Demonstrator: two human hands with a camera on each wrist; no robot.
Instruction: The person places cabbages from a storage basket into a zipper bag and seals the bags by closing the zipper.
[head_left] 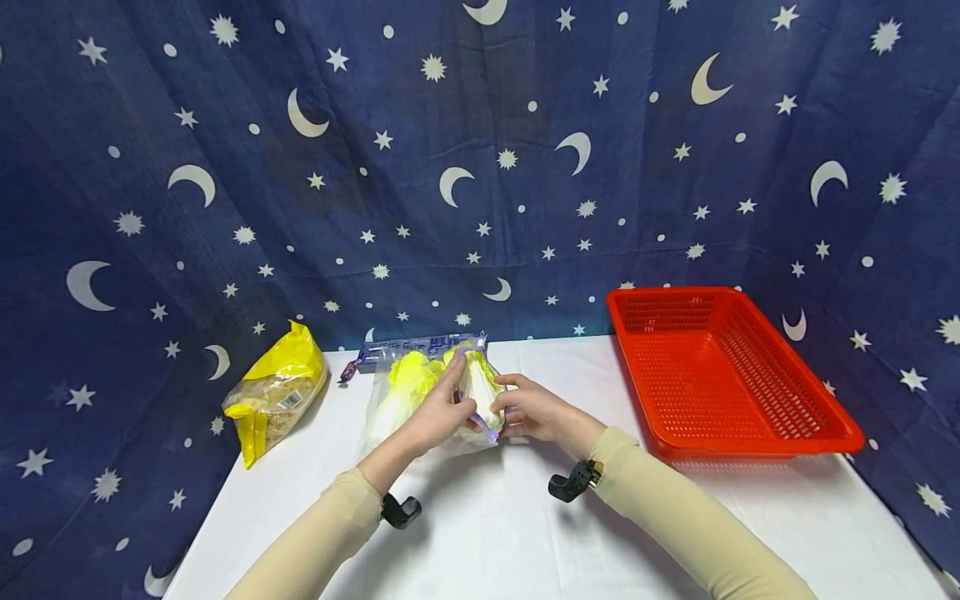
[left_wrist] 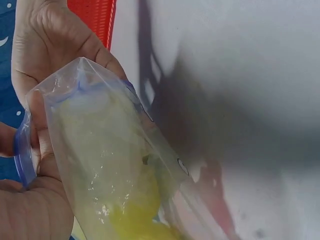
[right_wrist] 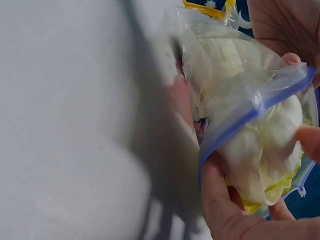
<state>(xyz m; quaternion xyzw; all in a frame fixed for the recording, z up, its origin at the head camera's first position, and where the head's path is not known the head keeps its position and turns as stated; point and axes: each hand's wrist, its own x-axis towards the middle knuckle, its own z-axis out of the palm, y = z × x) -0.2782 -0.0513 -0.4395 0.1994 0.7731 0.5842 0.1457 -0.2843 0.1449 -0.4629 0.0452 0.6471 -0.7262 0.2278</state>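
Note:
A clear zip bag (head_left: 459, 446) with a blue-purple seal lies in front of me, its mouth spread to the right. Inside is a pale napa cabbage (head_left: 405, 392) with yellow leaf tips. A second napa cabbage (head_left: 482, 390) sits at the mouth, partly outside the seal in the right wrist view (right_wrist: 262, 160). My left hand (head_left: 435, 417) pinches the bag's sealing edge, its index finger stretched across the opening. From the right, my right hand (head_left: 536, 408) grips the second cabbage, fingers under it beside the blue seal and thumb on its side.
A red perforated basket (head_left: 750, 448) stands on the white table at right. At left leans a yellow-and-clear food bag (head_left: 281, 387). A blue flat package (head_left: 420, 350) lies behind the zip bag, with a small purple wrapped piece (head_left: 348, 372) at its left end.

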